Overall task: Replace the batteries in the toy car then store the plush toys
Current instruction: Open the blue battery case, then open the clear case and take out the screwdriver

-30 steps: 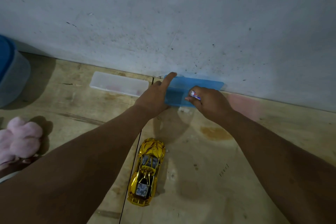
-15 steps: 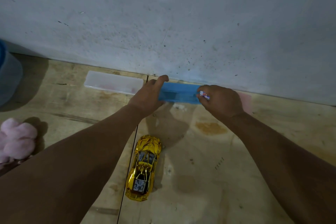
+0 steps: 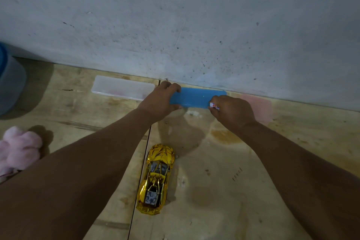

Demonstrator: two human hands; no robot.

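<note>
A shiny gold toy car (image 3: 155, 179) lies on the wooden floor between my forearms, nose toward the wall. At the foot of the wall lies a flat blue plastic case (image 3: 196, 97). My left hand (image 3: 159, 101) grips the case's left end. My right hand (image 3: 231, 111) presses on its right end while pinching a small battery (image 3: 213, 106) with a white, red and blue label. A pink plush toy (image 3: 18, 150) sits at the left edge, partly cut off.
A clear plastic lid or case (image 3: 122, 87) lies left of the blue one along the grey wall (image 3: 185, 21). A pale pink flat piece (image 3: 259, 107) lies to the right. A blue-lidded translucent container (image 3: 9, 82) stands at the far left.
The blue case, tilted up open a second ago, has been lowered flat against the floor under both hands. The battery stays in my right hand. The view shifted slightly.
</note>
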